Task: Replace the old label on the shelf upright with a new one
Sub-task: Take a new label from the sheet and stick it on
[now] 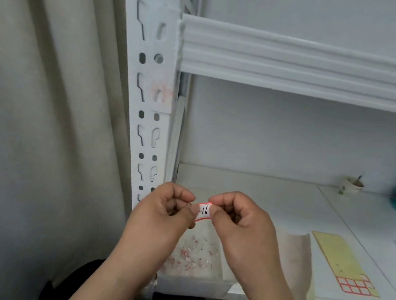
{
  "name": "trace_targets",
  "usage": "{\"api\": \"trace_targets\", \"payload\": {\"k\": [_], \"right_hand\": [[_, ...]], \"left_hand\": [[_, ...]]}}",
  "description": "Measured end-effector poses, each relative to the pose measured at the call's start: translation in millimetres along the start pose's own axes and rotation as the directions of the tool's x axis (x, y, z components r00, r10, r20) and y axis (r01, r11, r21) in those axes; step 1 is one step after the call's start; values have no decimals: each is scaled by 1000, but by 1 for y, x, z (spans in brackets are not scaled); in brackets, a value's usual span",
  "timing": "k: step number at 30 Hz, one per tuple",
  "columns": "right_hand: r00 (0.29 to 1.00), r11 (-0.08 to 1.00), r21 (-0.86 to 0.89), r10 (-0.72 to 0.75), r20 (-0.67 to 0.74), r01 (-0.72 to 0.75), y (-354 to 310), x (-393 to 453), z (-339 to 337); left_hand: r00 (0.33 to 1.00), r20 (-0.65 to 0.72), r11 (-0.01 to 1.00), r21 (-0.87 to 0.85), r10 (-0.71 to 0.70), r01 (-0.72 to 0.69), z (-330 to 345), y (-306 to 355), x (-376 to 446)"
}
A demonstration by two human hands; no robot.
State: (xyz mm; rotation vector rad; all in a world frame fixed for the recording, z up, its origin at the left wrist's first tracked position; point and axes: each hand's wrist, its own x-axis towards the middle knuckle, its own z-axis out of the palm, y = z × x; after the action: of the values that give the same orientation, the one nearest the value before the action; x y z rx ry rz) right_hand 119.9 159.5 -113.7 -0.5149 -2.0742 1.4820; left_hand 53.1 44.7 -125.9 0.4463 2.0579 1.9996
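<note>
both hands meet low in the near middle of the view, in front of the white perforated steel shelf upright (148, 102). the left hand (162, 216) and the right hand (241, 223) each pinch one end of a small white paper label with a red border (204, 212), marked "16" in dark pen; each grip is narrow, thumb and forefinger closed on the label's edge, the other fingers curled in. the label hangs in the air between them, apart from the upright.

higher on the upright, a pinkish smudged patch (161, 92) looks like the place where the old label sat. judging from that, the step in hand is readying the new label for sticking. to do it well, keep the fingertips on the very edges so the glue stays clean, bring the label square to the flat face of the upright, avoid the slots, set one edge down first and smooth across.

whether any backing remains on the label cannot be told, as the fingers cover its ends. below the hands, a shallow white tray with red and white paper scraps (197, 257) is partly hidden. to the right on the shelf board lies a yellow backing sheet with red-bordered blank labels (345, 263). a small pale cup (353, 186) at the far right is too blurred to read.
</note>
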Motion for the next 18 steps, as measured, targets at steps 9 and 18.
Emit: {"api": "trace_targets", "payload": {"k": [9, 18], "right_hand": [[970, 969, 71, -231, -78, 236, -40, -3, 28], [852, 863, 60, -480, -210, 501, -95, 16, 54]], "left_hand": [[964, -112, 965, -79, 241, -250, -39, 44, -3], [816, -293, 855, 11, 499, -519, -56, 85, 13]]}}
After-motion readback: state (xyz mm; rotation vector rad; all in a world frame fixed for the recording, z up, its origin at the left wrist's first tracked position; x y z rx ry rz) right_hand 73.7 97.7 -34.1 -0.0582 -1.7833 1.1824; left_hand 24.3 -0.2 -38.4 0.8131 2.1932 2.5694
